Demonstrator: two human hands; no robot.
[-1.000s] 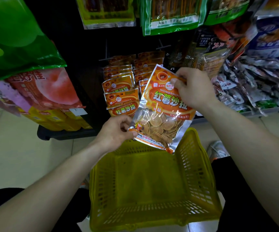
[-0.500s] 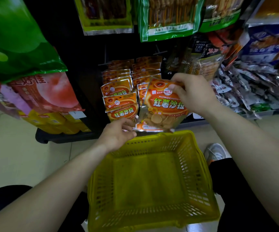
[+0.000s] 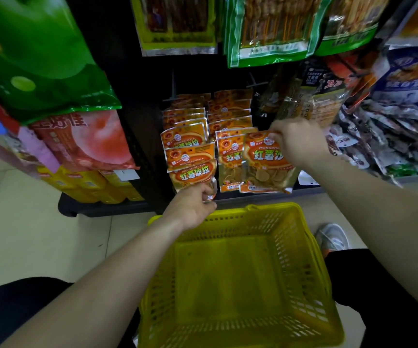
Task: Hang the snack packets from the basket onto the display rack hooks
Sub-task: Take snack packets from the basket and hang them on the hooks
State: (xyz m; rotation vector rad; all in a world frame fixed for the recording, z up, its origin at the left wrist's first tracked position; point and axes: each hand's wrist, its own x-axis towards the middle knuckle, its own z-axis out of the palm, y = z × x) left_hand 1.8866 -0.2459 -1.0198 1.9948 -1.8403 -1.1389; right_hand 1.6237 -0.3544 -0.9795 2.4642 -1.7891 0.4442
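Note:
My right hand [image 3: 299, 140] pinches the top of an orange snack packet [image 3: 265, 167] with a clear window of round chips, held up against the right-hand column of matching packets [image 3: 230, 116] on the black display rack [image 3: 142, 96]. My left hand [image 3: 193, 205] touches the bottom corner of the front packet [image 3: 193, 172] in the left-hand column; its fingers are curled at that corner. The yellow plastic basket [image 3: 313, 259] sits below on the floor between my knees, and nothing lies in it.
Green and yellow-green packets [image 3: 270, 28] hang higher on the rack. A big green bag [image 3: 34, 59] and a pink one [image 3: 85, 139] hang at left over yellow boxes [image 3: 90, 184]. Loose packets pile on a shelf at right [image 3: 391, 139]. A grey shoe [image 3: 332, 238] stands beside the basket.
My right hand carried the packet away from me and down to the right-hand column on the rack. My left hand let go of its bottom edge and reached forward to the left column's front packet.

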